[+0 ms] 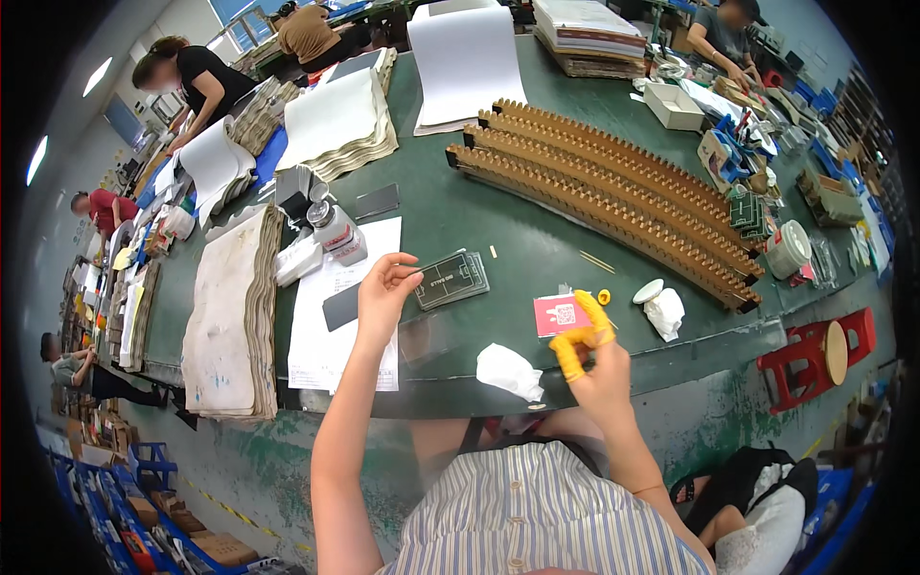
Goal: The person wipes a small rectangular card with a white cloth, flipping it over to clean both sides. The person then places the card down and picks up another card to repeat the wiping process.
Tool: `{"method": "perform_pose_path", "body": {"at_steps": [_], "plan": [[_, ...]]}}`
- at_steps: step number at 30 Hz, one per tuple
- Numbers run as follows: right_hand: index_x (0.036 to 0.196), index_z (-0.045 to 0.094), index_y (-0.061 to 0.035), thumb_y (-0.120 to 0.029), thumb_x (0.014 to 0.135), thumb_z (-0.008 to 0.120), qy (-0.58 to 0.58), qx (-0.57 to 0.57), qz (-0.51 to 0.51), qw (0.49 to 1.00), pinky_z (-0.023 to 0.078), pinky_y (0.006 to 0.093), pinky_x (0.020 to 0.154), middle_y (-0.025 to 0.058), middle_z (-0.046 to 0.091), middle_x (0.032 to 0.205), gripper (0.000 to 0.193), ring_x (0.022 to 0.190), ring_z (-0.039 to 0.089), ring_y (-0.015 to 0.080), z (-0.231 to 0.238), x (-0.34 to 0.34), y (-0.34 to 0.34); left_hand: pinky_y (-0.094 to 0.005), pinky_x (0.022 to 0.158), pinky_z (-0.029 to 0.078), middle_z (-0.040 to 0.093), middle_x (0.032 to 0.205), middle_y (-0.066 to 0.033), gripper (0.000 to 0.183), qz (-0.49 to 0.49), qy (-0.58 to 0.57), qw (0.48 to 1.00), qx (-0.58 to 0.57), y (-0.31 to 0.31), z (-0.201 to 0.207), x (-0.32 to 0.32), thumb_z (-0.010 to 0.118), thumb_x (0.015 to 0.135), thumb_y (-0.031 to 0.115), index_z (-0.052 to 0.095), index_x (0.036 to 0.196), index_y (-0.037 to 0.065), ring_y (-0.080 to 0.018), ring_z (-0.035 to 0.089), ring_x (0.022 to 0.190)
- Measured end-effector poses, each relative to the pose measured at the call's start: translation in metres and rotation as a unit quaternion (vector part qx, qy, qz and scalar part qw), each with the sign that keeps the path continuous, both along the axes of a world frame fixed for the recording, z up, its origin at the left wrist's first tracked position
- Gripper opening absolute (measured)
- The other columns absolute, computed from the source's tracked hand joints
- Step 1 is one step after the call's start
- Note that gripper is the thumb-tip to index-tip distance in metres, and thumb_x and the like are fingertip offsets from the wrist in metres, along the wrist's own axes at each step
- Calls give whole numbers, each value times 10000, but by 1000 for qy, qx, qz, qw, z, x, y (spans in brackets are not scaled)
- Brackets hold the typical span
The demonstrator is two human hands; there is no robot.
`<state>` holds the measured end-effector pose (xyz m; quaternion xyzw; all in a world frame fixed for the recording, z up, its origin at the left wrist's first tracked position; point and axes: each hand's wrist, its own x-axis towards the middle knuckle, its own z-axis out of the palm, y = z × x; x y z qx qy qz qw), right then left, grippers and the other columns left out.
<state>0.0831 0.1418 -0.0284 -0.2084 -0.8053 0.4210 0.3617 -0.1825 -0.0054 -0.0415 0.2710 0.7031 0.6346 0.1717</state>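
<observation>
My left hand [384,292] is at the left end of a small stack of dark green printed cards [452,279], thumb and forefinger closed at the top card's corner. My right hand [596,359] wears yellow finger cots on its thumb and fingers. Its fingers are apart, just right of a small red card [559,315] with a white square pattern, and nothing shows between them. Beside those fingertips lies a small yellow ring-like piece [604,297]. A crumpled white tissue [511,372] rests on the green table [450,335], between my hands and nearer to me.
Long brown slotted racks [604,192] run across the right. Left are a grey bottle [335,230], white sheets [383,369], a dark plate [341,310] and a thick board stack [230,316]. Another tissue [665,314] and thin sticks [597,261] lie right. Red stools [800,369] stand beside the table.
</observation>
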Motion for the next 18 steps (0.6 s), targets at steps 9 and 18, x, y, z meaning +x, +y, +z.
{"method": "perform_pose_path", "body": {"at_steps": [9, 18], "plan": [[1311, 452, -37, -94, 801, 676, 1, -12, 70, 997, 462, 258, 576, 36, 655, 835, 560, 650, 577, 134, -1, -34, -14, -218, 734, 462, 663, 847, -50, 183, 76, 3, 996, -49, -2, -18, -8, 668, 837, 106, 666, 976, -12, -81, 583, 803], [1406, 281, -42, -108, 825, 670, 67, -4, 80, 995, 486, 263, 719, 98, 617, 1056, 702, 886, 595, 162, -8, -55, -19, -199, 719, 413, 642, 843, -12, 137, 57, -66, 991, 98, -14, 18, 36, 648, 867, 117, 660, 930, -4, -57, 544, 782]]}}
